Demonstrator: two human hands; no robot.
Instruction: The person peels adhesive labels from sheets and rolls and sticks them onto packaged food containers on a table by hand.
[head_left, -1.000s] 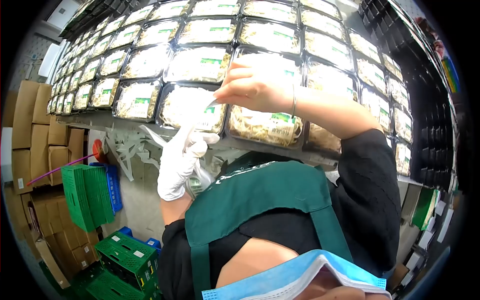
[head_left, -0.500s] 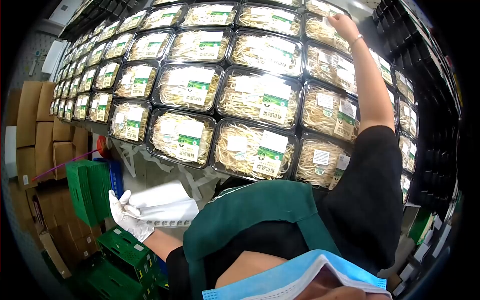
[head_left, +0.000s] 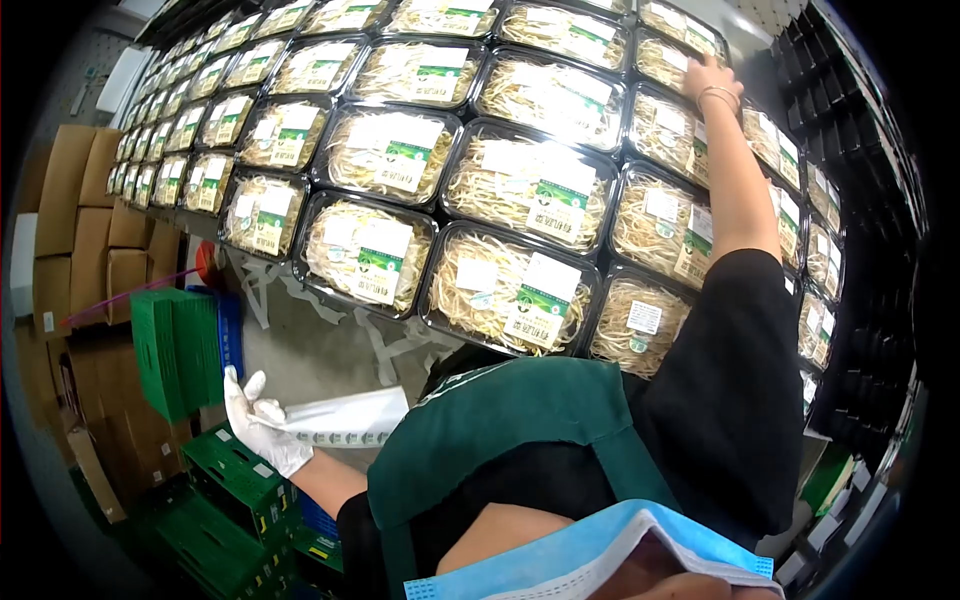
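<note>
My left hand (head_left: 264,430), in a white glove, grips a white sheet of labels (head_left: 350,418) with a printed row along its lower edge, low at the left beside my body. Far up at the right, my bare right hand (head_left: 713,84) reaches over a pack of bean sprouts (head_left: 662,60). Its curled fingers touch the pack's top by a small white label (head_left: 676,58); whatever lies between the fingertips is hidden. Nearest my body are more black trays of sprouts, such as one tray (head_left: 500,285) with a green and white label.
Rows of sprout packs cover the table, running to the far left. Stacked black trays (head_left: 850,200) stand along the right side. Green crates (head_left: 175,355) and cardboard boxes (head_left: 75,225) are at the left, with more green crates (head_left: 240,475) below my left hand.
My right hand has shifted slightly right and down in the view and now touches a pack's top. My left hand, with the label sheet, sits a little lower; the sheet looks flatter.
</note>
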